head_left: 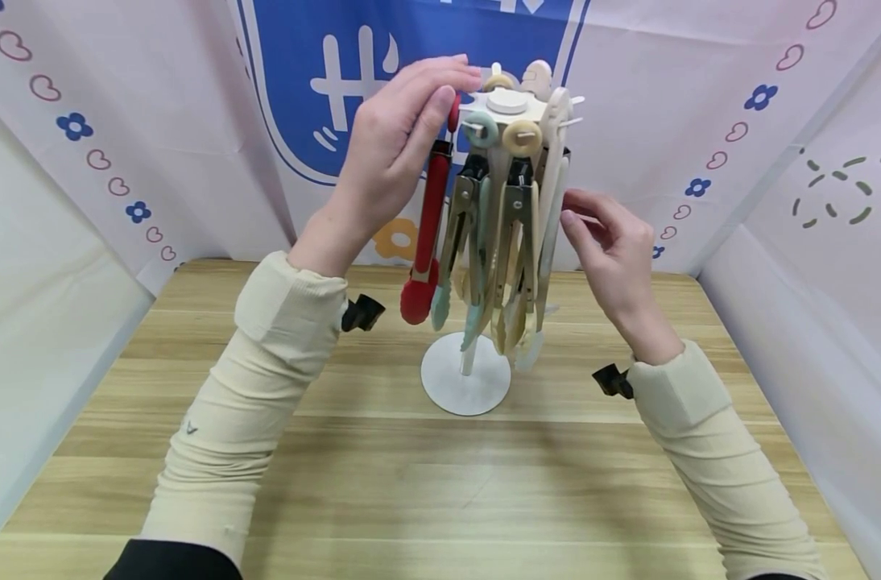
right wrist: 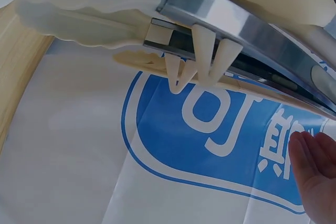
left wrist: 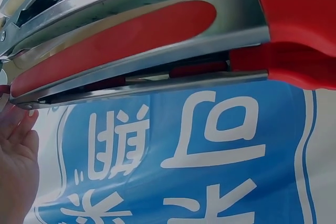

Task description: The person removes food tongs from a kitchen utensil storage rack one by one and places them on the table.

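Observation:
A white stand (head_left: pixel 465 387) with a round base carries several kitchen tongs hanging from pegs around its top (head_left: pixel 507 101). Red tongs (head_left: pixel 431 209) hang on its left side, beside teal-tipped tongs (head_left: pixel 458 234). Cream-tipped tongs (head_left: pixel 516 234) face the front, and pale tongs (head_left: pixel 552 193) hang at the right. My left hand (head_left: pixel 404 121) is up at the top left, its fingers extended and its thumb at the red tongs' hanging loop. Beside the pale tongs, my right hand (head_left: pixel 610 250) has loosely bent fingers; in the right wrist view it shows below the tongs, apart from them.
The stand rises from a wood-grain table (head_left: pixel 440 499). Behind it hangs a white cloth with a blue printed emblem (head_left: pixel 295 89), and pale cloth walls (head_left: pixel 810 266) close in both sides. Black wrist mounts (head_left: pixel 364 312) stick out from the sleeves.

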Demonstrator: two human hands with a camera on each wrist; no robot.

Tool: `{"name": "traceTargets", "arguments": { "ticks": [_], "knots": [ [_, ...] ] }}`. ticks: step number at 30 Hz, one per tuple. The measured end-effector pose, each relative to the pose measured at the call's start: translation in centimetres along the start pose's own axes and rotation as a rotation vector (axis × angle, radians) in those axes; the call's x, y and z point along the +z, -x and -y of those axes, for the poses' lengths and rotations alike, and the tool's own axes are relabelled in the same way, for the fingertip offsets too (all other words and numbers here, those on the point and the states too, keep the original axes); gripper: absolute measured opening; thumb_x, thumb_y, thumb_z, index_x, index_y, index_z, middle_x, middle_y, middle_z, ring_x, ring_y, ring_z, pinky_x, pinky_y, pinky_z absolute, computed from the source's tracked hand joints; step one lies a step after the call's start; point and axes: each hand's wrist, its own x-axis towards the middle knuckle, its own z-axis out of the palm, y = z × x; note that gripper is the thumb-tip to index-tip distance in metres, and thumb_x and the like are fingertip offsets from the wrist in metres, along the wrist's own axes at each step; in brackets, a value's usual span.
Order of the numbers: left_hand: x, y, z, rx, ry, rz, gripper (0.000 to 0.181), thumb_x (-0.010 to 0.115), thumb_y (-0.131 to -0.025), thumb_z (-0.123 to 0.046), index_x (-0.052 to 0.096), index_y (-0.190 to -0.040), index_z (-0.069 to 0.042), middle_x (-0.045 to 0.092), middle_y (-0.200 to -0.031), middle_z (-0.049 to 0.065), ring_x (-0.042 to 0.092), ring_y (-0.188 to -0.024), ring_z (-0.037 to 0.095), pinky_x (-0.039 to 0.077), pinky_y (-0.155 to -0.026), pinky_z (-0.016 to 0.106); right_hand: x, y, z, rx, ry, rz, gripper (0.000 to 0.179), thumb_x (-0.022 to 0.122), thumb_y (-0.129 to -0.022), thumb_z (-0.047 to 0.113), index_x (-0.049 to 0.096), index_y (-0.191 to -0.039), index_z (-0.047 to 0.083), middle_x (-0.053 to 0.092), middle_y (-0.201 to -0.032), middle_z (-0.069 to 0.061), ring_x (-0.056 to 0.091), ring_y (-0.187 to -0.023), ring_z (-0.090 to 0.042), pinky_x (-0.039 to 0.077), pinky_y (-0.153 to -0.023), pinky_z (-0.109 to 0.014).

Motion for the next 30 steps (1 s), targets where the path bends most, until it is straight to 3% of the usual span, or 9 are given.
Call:
{"name": "traceTargets", "arguments": {
  "ticks": [7,11,18,26,30],
  "knots": [
    [0.0,0.1,0.1,0.010,-0.016,-0.003,0.023,0.040,-0.095,0.000,0.058,-0.108,0.007,0.058,-0.116,0.020,0.045,-0.121,0.026,0.027,-0.106,0.023,-0.1,0.3,0.0,0.063,-0.147,0.063,0.028,0.051,-0.090,0.004,0.056,-0.113,-0.011,0.062,-0.103,-0.005,0.059,-0.094,-0.014,0.047,-0.086,-0.023],
    [-0.1,0.1,-0.1,-0.024,-0.020,0.010,0.024,0.040,-0.095,-0.002,0.058,-0.108,0.006,0.057,-0.118,0.020,0.044,-0.122,0.023,0.026,-0.106,0.022,0.1,0.5,-0.4,0.094,-0.261,0.116,0.031,0.049,-0.090,0.004,0.053,-0.116,-0.012,0.062,-0.104,0.001,0.058,-0.095,-0.016,0.046,-0.086,-0.022],
    [-0.1,0.1,-0.3,-0.069,-0.026,0.019,0.024,0.040,-0.096,-0.004,0.059,-0.107,0.005,0.057,-0.119,0.018,0.044,-0.123,0.019,0.025,-0.106,0.022,0.7,1.1,-1.5,0.112,-0.418,0.175,0.029,0.045,-0.088,0.002,0.057,-0.114,-0.006,0.063,-0.098,-0.001,0.057,-0.089,-0.014,0.046,-0.084,-0.024],
    [-0.1,0.1,-0.3,-0.063,-0.035,0.021,0.024,0.039,-0.096,-0.004,0.059,-0.107,0.006,0.058,-0.118,0.018,0.043,-0.123,0.022,0.025,-0.106,0.022,1.3,1.8,-2.6,0.129,-0.612,0.225,0.035,0.038,-0.090,-0.001,0.049,-0.121,-0.012,0.062,-0.110,-0.011,0.059,-0.101,-0.020,0.046,-0.088,-0.028],
    [-0.1,0.1,-0.3,-0.069,-0.031,0.021,0.025,0.039,-0.096,-0.004,0.059,-0.107,0.005,0.058,-0.118,0.018,0.043,-0.123,0.022,0.024,-0.106,0.021,1.5,2.2,-3.3,0.103,-0.636,0.255,0.035,0.037,-0.091,0.001,0.050,-0.123,-0.007,0.061,-0.112,-0.011,0.058,-0.102,-0.021,0.046,-0.087,-0.028]
  ]
}}
